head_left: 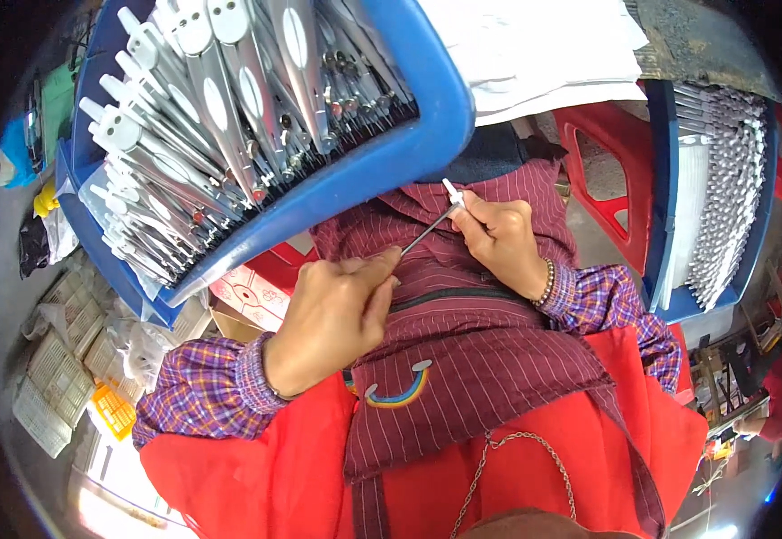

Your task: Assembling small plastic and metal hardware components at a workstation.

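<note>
A thin dark metal rod [424,233] runs slantwise between my two hands, over a maroon pinstriped apron [490,359]. My left hand [333,310] is closed round its lower-left end, and the fingers hide that end. At the upper right, my right hand [503,235] pinches a small white-tipped piece [451,189] between thumb and fingers, where the rod meets it. How the two join is too small to tell. Beyond my left hand stands a large blue bin [445,90], packed with long silver-grey parts [216,103] that have white tips and thin metal stems.
White sheets [544,49] lie at the top. On the right, another blue bin [661,207] holds many white-tipped parts [724,189], with red plastic stools [602,171] beside it. Pale crates [54,391] and an orange basket [114,410] are at left. Someone in red [779,395] is at far right.
</note>
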The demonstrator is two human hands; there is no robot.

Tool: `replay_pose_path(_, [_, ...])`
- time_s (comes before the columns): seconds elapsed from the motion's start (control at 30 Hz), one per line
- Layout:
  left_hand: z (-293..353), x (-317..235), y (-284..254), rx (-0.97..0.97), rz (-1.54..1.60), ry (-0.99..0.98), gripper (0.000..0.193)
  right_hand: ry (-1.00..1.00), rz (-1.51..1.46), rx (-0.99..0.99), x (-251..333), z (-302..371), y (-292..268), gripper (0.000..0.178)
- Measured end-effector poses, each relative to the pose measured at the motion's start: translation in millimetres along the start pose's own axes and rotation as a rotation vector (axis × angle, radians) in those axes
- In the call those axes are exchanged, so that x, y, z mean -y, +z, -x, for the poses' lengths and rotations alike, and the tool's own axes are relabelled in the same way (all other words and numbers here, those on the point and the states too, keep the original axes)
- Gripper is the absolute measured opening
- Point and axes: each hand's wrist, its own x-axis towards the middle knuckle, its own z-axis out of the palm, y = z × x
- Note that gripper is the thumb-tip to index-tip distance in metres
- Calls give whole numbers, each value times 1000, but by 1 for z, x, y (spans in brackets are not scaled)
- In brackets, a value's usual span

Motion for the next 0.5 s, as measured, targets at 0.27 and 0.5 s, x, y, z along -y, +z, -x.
replay_pose_path(0.27, [12,8,10,-22,-322,196,37,32,43,31,5,-3,-3,13])
replay_pose_path(0.5, [22,13,6,-124,-300,199,34,327,-335,147,15,-3,-14,17])
